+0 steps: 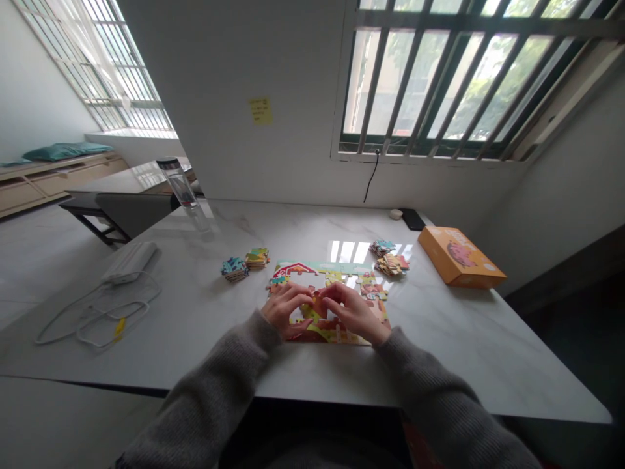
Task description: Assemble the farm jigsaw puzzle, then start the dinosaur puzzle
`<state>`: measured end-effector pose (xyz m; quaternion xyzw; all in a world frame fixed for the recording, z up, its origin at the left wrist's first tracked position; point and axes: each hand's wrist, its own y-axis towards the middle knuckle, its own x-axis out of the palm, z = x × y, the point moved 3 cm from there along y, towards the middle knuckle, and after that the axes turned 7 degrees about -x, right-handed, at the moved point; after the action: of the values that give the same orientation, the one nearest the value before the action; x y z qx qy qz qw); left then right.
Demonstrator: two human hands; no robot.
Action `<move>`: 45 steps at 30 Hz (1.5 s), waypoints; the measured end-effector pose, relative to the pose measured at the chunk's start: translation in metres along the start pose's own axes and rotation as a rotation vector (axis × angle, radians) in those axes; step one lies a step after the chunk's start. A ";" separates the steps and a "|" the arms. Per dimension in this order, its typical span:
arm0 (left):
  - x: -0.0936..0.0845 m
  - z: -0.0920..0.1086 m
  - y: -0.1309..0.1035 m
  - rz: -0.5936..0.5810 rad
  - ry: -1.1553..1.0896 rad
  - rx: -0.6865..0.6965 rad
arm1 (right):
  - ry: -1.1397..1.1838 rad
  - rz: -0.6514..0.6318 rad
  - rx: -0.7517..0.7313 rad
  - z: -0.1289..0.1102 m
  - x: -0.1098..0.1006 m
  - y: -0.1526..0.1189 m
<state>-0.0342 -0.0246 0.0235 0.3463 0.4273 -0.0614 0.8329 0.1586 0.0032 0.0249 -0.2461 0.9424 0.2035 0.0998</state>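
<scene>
You are using two hands [289,307] [355,312] on one puzzle [317,335], with four stacks of pieces [234,268] [257,258] [381,247] [391,265], one orange box [459,257], one flat black device [413,220], one small white object [396,213], one lidded bottle [178,184], one corded white device [129,262], one yellow note [260,111] and two barred windows [124,62] [454,81] showing around.

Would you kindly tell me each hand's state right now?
Left hand: curled, fingertips at the puzzle piece; grip cannot be told.
Right hand: pinching the same puzzle piece.
</scene>
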 end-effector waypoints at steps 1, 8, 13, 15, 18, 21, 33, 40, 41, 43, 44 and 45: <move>0.001 -0.001 0.000 -0.002 0.008 0.006 | -0.003 -0.009 -0.001 0.000 0.000 0.000; -0.010 -0.025 0.001 0.230 0.037 -0.168 | -0.483 0.081 -0.075 0.003 -0.022 0.001; -0.014 -0.034 0.002 0.231 -0.030 -0.289 | -0.703 -0.066 -0.175 0.007 -0.013 0.012; -0.014 -0.035 0.001 0.234 -0.039 -0.287 | -0.753 -0.158 -0.171 0.010 -0.004 0.020; -0.015 -0.036 0.001 0.261 -0.040 -0.288 | -0.828 -0.271 -0.114 0.017 0.006 0.031; -0.014 -0.039 0.001 0.255 -0.032 -0.296 | -0.883 -0.333 -0.058 0.020 0.010 0.038; -0.017 -0.037 0.001 0.285 -0.014 -0.302 | -0.567 -0.379 -0.083 0.010 0.016 0.037; -0.016 -0.041 0.001 0.301 -0.019 -0.226 | -0.320 -0.111 -0.044 0.046 -0.018 0.056; -0.014 -0.043 0.000 0.293 -0.024 -0.217 | -0.355 -0.035 -0.020 0.051 -0.030 0.060; -0.009 -0.046 -0.001 0.264 -0.040 -0.191 | -0.449 0.117 0.040 0.061 -0.054 0.067; -0.006 -0.048 -0.001 0.239 -0.044 -0.177 | -0.510 0.162 0.071 0.066 -0.063 0.069; -0.002 -0.050 -0.002 0.208 -0.041 -0.163 | -0.539 0.183 0.092 0.069 -0.071 0.072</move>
<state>-0.0701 0.0048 0.0044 0.3186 0.3755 0.0534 0.8687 0.1893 0.1204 0.0071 -0.0922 0.9085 0.2269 0.3387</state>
